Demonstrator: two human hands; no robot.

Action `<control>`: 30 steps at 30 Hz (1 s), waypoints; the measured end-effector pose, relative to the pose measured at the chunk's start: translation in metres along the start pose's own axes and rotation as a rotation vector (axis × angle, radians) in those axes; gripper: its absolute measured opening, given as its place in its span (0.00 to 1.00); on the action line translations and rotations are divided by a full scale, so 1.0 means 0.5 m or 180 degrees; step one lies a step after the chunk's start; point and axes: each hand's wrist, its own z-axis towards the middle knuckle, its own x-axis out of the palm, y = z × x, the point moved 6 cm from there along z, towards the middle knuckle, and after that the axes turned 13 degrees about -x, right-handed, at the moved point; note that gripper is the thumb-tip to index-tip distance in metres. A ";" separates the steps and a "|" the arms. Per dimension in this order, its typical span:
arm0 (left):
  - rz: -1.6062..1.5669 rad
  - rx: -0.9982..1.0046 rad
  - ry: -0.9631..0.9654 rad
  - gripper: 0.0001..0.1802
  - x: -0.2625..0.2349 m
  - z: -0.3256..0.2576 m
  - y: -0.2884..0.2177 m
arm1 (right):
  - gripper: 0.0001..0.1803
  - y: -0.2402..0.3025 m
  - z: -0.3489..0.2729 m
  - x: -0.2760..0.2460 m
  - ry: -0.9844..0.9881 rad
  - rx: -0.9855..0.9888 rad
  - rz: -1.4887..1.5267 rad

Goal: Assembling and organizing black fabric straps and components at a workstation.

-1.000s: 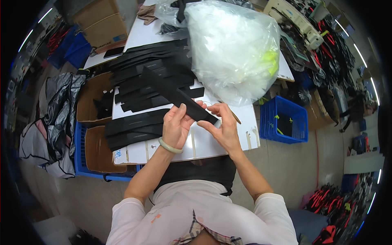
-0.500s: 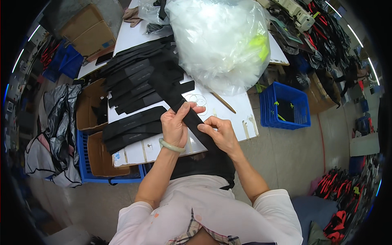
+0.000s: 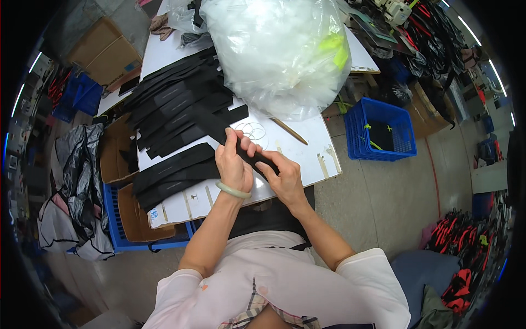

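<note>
A long black fabric strip (image 3: 248, 158) is gripped between my two hands above the near part of the white table (image 3: 192, 204). My left hand (image 3: 234, 164), a pale bangle (image 3: 233, 191) on its wrist, has its fingers curled around the strip with the thumb pointing up. Close beside it, my right hand (image 3: 286, 178) pinches the strip's nearer part, which is bunched and partly hidden by the fingers. Left of my hands, similar black strips (image 3: 175, 172) lie in a small stack. Farther back, many more black strips (image 3: 175, 104) overlap in a larger pile.
A big clear bag of white stuffing (image 3: 274, 49) stands on the far table. Near it lies a brown pointed stick (image 3: 289, 131) beside thin looped thread (image 3: 252, 130). Blue crates (image 3: 381, 153) stand on the floor at right, and cardboard boxes (image 3: 137, 214) at left.
My hands have drawn together along the strip, and its loose near end has been gathered in. My left fingers have curled around it. The whole view has shifted slightly.
</note>
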 end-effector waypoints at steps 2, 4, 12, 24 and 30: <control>-0.0092 0.0031 0.0285 0.18 0.017 0.004 -0.006 | 0.15 0.034 0.014 -0.030 -0.0304 -0.0788 -0.0555; -0.0478 -0.0221 0.0269 0.18 0.037 0.001 -0.004 | 0.18 0.034 0.015 -0.043 -0.0207 -0.0757 -0.0574; 0.0600 -0.0403 0.0252 0.17 -0.025 0.037 0.033 | 0.10 -0.009 0.002 -0.006 -0.0137 -0.0341 0.0040; 0.0449 -0.0481 -0.0262 0.18 -0.057 0.054 0.000 | 0.08 -0.269 0.243 -0.052 0.0106 -0.0751 -0.2614; 0.2033 -0.1152 0.0526 0.25 0.034 0.144 0.065 | 0.07 -0.248 0.206 -0.054 -0.0314 -0.0991 -0.2138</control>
